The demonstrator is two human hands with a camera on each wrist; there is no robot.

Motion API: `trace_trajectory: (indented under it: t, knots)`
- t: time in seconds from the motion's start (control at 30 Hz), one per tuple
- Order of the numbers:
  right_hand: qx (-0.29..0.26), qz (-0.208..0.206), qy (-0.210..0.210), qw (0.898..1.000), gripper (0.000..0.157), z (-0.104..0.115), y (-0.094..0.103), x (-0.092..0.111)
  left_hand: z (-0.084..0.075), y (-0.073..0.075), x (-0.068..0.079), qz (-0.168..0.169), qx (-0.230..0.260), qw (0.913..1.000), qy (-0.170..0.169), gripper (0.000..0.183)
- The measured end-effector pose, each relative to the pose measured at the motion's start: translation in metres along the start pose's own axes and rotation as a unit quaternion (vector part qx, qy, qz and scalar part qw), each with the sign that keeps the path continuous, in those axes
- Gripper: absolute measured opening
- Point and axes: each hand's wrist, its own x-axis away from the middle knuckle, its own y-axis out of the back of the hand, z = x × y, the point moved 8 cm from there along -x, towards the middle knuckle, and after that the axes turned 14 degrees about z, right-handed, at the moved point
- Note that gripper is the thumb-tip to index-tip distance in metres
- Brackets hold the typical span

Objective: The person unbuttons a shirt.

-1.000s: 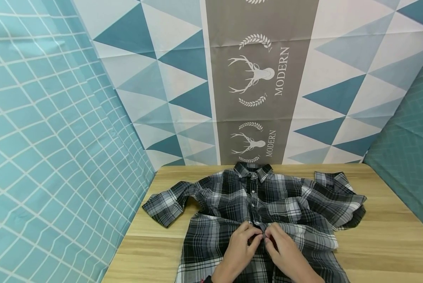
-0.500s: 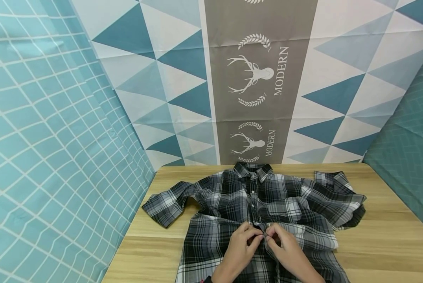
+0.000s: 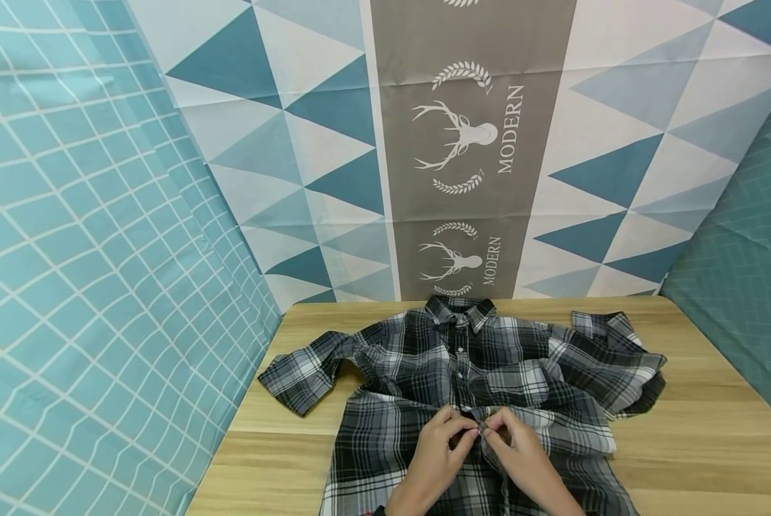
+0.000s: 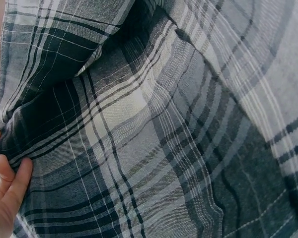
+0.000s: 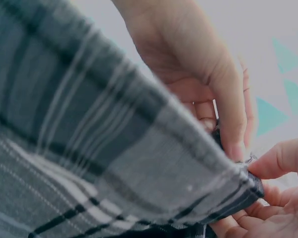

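A black, grey and white plaid shirt [image 3: 469, 387] lies face up on a wooden table [image 3: 695, 437], collar at the far edge and sleeves spread to both sides. Both hands meet at the shirt's front placket near the table's front. My left hand [image 3: 453, 437] pinches the placket edge from the left. My right hand [image 3: 504, 441] pinches the opposite edge from the right, fingertips almost touching the left hand's. The right wrist view shows both sets of fingers [image 5: 228, 134] gripping the shirt's dark edge [image 5: 243, 186]. The left wrist view is filled with the plaid shirt [image 4: 154, 134], with fingertips [image 4: 10, 178] at the lower left.
A patterned cloth backdrop [image 3: 476, 143] with triangles and a deer print hangs behind the table. Teal grid-patterned cloth [image 3: 89, 287] walls off the left side and teal cloth [image 3: 740, 272] the right. Bare wood shows to the left and right of the shirt.
Both hands stay at the placket; only the fingertips shift slightly. The shirt has not moved.
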Motion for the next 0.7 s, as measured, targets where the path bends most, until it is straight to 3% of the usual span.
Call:
trace_trajectory:
  t: [0.33, 0.7]
  knots:
    - [-0.032, -0.007, -0.026, 0.999, 0.006, -0.0034, 0.0027, -0.0002, 0.0015, 0.0008, 0.0009, -0.003, 0.014, 0.9999, -0.001, 0.018]
    - [-0.032, -0.010, -0.046, 0.998, 0.006, -0.0079, 0.0046, 0.0009, 0.0071, -0.0008, 0.0010, 0.012, 0.033, 0.9991, 0.024, 0.019]
